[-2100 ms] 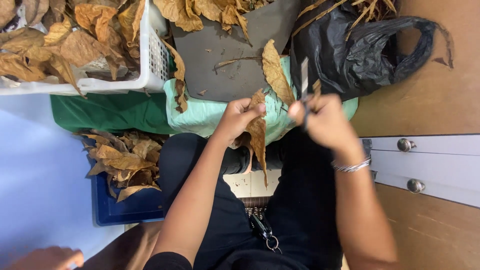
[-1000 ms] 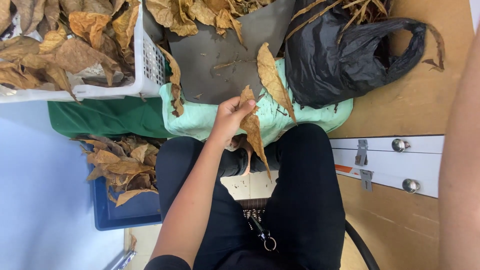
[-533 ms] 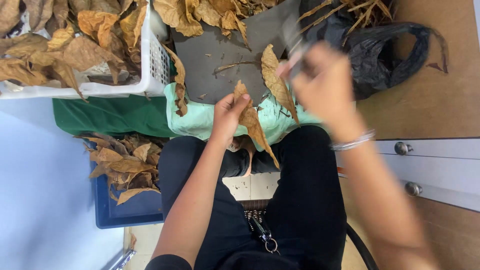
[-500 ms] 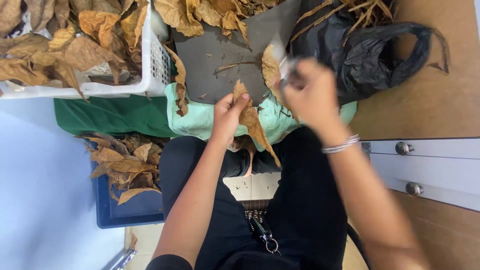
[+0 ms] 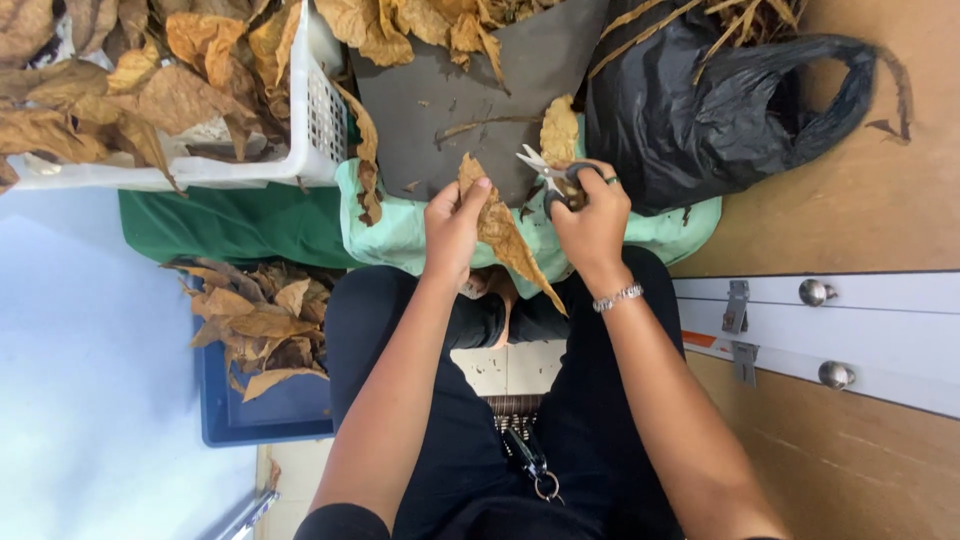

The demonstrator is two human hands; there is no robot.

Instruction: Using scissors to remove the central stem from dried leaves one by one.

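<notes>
A dry brown leaf [image 5: 505, 235] is pinched at its upper end between thumb and fingers of the left hand [image 5: 452, 222], its tip hanging down over the lap. The right hand [image 5: 592, 215] is closed around the handles of small scissors [image 5: 545, 170], whose blades stand open, pointed at the top of the leaf just beside the left fingertips. The cut on this leaf is judged not yet made, since the blades are apart and the leaf is seen whole. A second leaf [image 5: 559, 130] lies on the grey board [image 5: 440, 100] above the hands, over a pale green cloth [image 5: 400, 225]. Much is judged to be left: a white basket [image 5: 318, 125] at the upper left is heaped with leaves, and more lie at the top of the board. A smaller heap is held in a blue tray [image 5: 265, 420] by the left thigh; whether those are finished cannot be told. Stems poke out of a black bag [image 5: 720, 110] at the right
</notes>
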